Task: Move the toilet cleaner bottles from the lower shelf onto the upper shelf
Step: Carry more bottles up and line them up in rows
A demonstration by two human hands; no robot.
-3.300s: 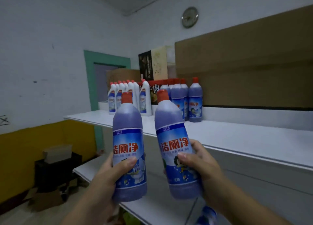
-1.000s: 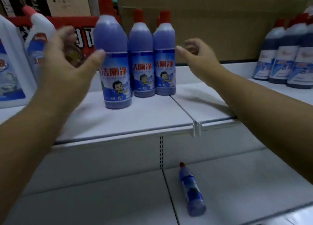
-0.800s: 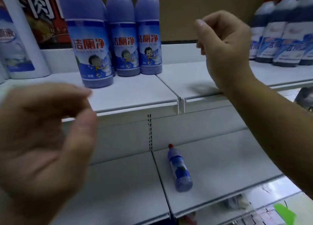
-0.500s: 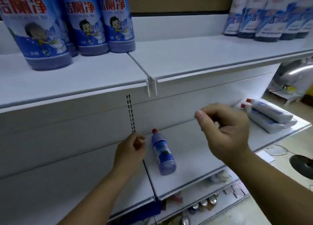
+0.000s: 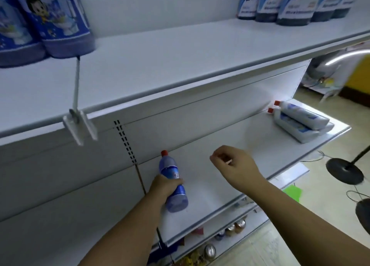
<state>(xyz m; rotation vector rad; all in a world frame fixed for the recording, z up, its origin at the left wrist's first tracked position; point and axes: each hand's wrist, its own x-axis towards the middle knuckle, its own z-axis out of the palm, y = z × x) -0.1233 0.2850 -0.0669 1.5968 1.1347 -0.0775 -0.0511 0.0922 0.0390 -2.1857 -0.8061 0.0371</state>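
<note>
Bottle of blue toilet cleaner (image 5: 169, 168), red-capped, lies on its side on the white lower shelf (image 5: 220, 187), cap toward the back panel, just right of the seam between two shelf boards. The left hand (image 5: 165, 186) grips it around the middle, fingers curled over the label. The right hand (image 5: 235, 165) hovers above the bare board to the bottle's right, fingers curled in toward the thumb and holding nothing.

At the far right end of the same shelf lie two white bottles (image 5: 300, 118) with red caps, one stacked on the other, well apart from the hands.

The upper shelf (image 5: 160, 61) juts out above the bottle, its front lip between the bottle and the free space on top. At least two blue bottles (image 5: 60, 25) stand at its left end, and about five darker ones (image 5: 294, 5) cluster at the right, tops cut off by the frame. A clear plastic divider clip (image 5: 80, 123) hangs off the lip near the left group. A slotted upright (image 5: 125, 141) runs down the back panel.

Shiny round items (image 5: 230, 228) sit on a lower level; a black stand base (image 5: 344, 170) rests on the floor.
</note>
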